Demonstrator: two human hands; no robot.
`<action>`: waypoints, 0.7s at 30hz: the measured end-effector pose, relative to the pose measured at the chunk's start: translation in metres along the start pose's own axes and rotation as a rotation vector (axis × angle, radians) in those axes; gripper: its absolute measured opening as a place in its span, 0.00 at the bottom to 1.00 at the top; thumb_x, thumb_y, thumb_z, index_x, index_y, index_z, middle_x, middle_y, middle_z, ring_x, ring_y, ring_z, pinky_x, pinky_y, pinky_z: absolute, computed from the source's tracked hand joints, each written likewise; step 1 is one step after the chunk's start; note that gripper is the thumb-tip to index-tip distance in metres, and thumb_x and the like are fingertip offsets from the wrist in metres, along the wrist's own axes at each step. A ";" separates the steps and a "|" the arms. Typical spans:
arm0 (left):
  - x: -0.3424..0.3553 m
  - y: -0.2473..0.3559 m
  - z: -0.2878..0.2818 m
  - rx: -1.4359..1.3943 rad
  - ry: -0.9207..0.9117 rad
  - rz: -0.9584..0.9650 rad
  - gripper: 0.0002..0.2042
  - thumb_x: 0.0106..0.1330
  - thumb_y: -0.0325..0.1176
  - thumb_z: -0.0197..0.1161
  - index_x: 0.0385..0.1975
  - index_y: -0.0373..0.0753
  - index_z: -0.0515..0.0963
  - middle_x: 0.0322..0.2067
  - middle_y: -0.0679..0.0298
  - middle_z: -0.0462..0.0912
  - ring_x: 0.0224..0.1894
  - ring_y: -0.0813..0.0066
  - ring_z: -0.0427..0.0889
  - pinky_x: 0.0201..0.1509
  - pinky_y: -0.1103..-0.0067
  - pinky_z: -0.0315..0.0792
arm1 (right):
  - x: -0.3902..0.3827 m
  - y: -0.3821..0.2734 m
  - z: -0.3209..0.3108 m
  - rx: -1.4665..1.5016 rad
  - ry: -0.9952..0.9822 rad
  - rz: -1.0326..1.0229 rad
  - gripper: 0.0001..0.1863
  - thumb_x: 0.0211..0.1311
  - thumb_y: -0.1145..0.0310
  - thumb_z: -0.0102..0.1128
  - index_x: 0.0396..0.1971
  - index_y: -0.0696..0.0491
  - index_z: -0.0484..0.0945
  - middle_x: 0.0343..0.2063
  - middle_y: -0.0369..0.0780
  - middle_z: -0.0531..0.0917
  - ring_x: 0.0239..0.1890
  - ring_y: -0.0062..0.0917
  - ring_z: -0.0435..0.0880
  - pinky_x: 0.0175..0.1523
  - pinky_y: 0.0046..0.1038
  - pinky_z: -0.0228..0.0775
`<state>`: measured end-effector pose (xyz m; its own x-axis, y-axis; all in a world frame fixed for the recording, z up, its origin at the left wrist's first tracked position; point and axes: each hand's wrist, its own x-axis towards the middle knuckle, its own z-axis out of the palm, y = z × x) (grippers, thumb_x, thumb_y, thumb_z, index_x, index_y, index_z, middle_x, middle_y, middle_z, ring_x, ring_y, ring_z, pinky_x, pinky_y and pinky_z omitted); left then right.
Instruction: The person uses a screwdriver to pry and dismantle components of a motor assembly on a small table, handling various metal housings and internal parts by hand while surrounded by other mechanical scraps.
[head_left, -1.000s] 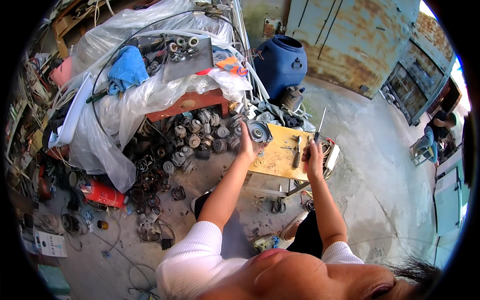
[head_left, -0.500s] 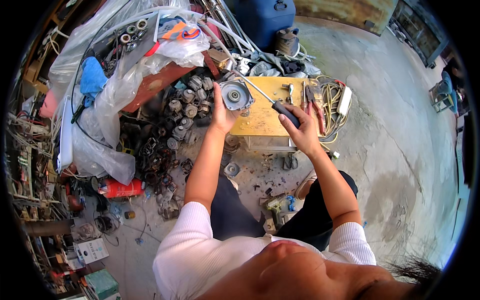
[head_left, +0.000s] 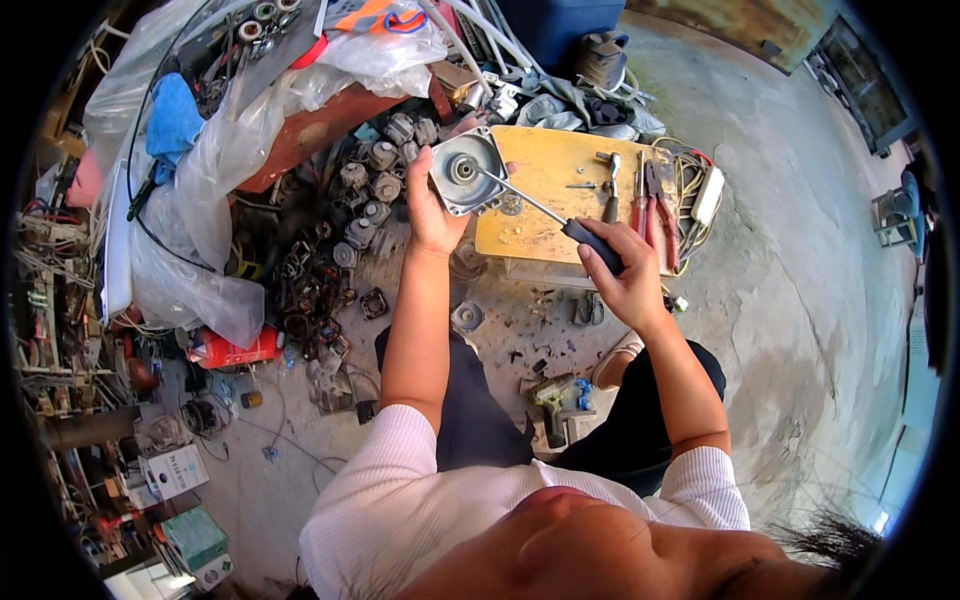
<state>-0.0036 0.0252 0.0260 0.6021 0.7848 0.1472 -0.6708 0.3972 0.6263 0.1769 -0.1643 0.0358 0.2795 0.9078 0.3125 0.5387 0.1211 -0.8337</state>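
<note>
The right hand (head_left: 632, 275), wrapped around a screwdriver (head_left: 584, 237), had swung its tip to the metal housing (head_left: 464, 186) the left hand (head_left: 432, 218) gripped, apparently bringing them into contact.

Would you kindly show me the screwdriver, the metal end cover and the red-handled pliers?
Screwdriver (head_left: 588, 242): head view, on the black handle.
Metal end cover (head_left: 462, 170): head view, on the central hub.
Red-handled pliers (head_left: 656, 190): head view, on the dark head.

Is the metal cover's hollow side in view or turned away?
In view: the left hand holds the metal cover with its recessed inside toward the camera.
</note>
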 end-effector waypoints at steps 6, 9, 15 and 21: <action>-0.001 0.009 -0.008 0.189 -0.028 0.026 0.34 0.68 0.56 0.44 0.62 0.29 0.66 0.52 0.47 0.78 0.57 0.55 0.77 0.64 0.56 0.69 | 0.003 0.002 0.009 -0.035 -0.014 -0.016 0.15 0.60 0.71 0.64 0.47 0.58 0.81 0.29 0.43 0.81 0.31 0.30 0.80 0.39 0.27 0.72; -0.004 0.009 -0.002 0.222 0.042 0.078 0.33 0.68 0.55 0.43 0.61 0.31 0.67 0.48 0.55 0.80 0.50 0.57 0.82 0.61 0.64 0.73 | 0.004 0.004 0.011 -0.007 -0.031 -0.001 0.15 0.61 0.71 0.64 0.47 0.58 0.81 0.28 0.43 0.81 0.30 0.30 0.79 0.39 0.27 0.71; -0.009 0.014 -0.013 0.329 -0.025 0.045 0.32 0.68 0.54 0.43 0.62 0.32 0.66 0.50 0.57 0.79 0.51 0.59 0.82 0.59 0.68 0.73 | 0.003 0.004 0.015 0.052 -0.068 0.065 0.15 0.62 0.69 0.64 0.47 0.57 0.81 0.28 0.42 0.80 0.30 0.29 0.78 0.39 0.26 0.71; -0.014 0.018 -0.015 0.423 -0.017 0.038 0.31 0.68 0.54 0.45 0.62 0.35 0.66 0.52 0.58 0.78 0.51 0.61 0.82 0.58 0.71 0.73 | 0.001 0.003 0.015 0.116 -0.124 0.148 0.15 0.64 0.68 0.63 0.48 0.57 0.81 0.28 0.41 0.81 0.30 0.24 0.78 0.38 0.25 0.70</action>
<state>-0.0305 0.0280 0.0237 0.5902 0.7854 0.1868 -0.4581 0.1353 0.8786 0.1666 -0.1566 0.0271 0.2447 0.9608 0.1305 0.4023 0.0218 -0.9153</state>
